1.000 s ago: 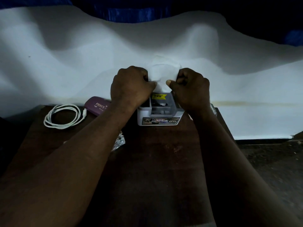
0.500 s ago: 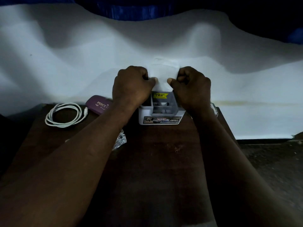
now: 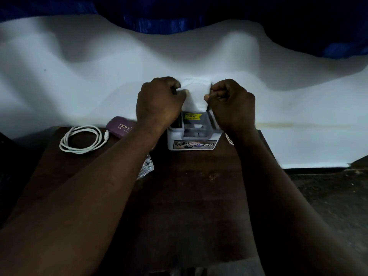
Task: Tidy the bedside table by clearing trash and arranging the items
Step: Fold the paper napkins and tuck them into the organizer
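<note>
Both hands hold a white tissue (image 3: 196, 98) above a grey compartment organizer (image 3: 194, 143) at the back of the dark wooden bedside table (image 3: 189, 196). My left hand (image 3: 159, 102) pinches the tissue's left edge, and my right hand (image 3: 231, 104) pinches its right edge. The tissue's lower end hangs just over the organizer's top opening. A yellow price sticker shows inside the organizer.
A coiled white cable (image 3: 81, 139) lies at the table's back left. A purple case (image 3: 121, 126) sits beside it, partly behind my left forearm. A crinkled clear wrapper (image 3: 146, 168) peeks out under that forearm. A white bedsheet (image 3: 79, 76) rises behind the table.
The tissue is held a little more upright and narrower between the hands. Both hands stay nearly where they were above the organizer.
</note>
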